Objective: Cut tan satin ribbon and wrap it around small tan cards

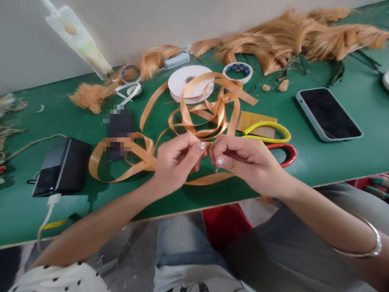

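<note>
In the head view, two bare hands meet just above the near part of a green table (267, 162). The left hand (179, 160) is closed, its thumb pressed against the bent forefinger on an orange ribbon (234, 117). The right hand (243, 160) is closed too, pinching the same ribbon just beside the left. The ribbon lies in loops beyond the hands and to their left, with a strip passing beneath them; it is too tangled to tell whether it is one length or several.

Behind the loops lies one white spool (178, 83). One white tape roll (248, 77) with a blue inside sits to its right. Just beyond the right hand are two curved handles, a yellow handle (284, 129) and a red handle (292, 153), and one piece of cardboard (246, 121) partly under the yellow one. Farther right lies one phone (330, 114) in a pale case.

Over to the left stands one black power bank (75, 162) with a white cable (48, 215) plugged in. Tan fibre bundles (273, 40) run along the back. One silver bangle (378, 245) circles the right wrist.
</note>
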`<action>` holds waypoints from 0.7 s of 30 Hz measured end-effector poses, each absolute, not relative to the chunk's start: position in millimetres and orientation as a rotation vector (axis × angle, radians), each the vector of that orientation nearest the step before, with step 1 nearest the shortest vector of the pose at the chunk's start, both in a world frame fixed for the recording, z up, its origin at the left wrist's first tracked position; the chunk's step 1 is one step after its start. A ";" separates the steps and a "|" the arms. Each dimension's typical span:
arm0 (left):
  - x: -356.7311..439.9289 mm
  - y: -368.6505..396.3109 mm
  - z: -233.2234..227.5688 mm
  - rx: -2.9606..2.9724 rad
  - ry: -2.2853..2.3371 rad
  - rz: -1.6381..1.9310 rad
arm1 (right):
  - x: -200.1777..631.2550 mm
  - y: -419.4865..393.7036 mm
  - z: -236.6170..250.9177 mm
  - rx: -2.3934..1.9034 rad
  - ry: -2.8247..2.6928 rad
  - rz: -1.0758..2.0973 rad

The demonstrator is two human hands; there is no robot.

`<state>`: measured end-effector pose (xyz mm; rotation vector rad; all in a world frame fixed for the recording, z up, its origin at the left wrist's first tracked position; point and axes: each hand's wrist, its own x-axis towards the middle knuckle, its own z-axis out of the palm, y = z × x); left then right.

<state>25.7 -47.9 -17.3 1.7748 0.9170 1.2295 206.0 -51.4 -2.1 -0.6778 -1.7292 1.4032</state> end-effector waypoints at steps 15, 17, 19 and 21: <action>27.3 -32.3 -18.1 1.435 1.108 0.982 | 283.6 -14.5 10.8 -1.523 -2.694 0.521; 28.6 -30.3 -16.8 1.375 1.132 0.946 | 289.4 -18.2 5.8 -1.574 -2.794 0.488; 29.1 -28.2 -16.7 1.351 1.145 0.925 | 287.4 -22.7 -0.2 -1.546 -2.845 0.409; 28.6 -26.4 -18.1 1.423 1.168 0.946 | 282.3 -25.7 -6.0 -1.494 -2.883 0.250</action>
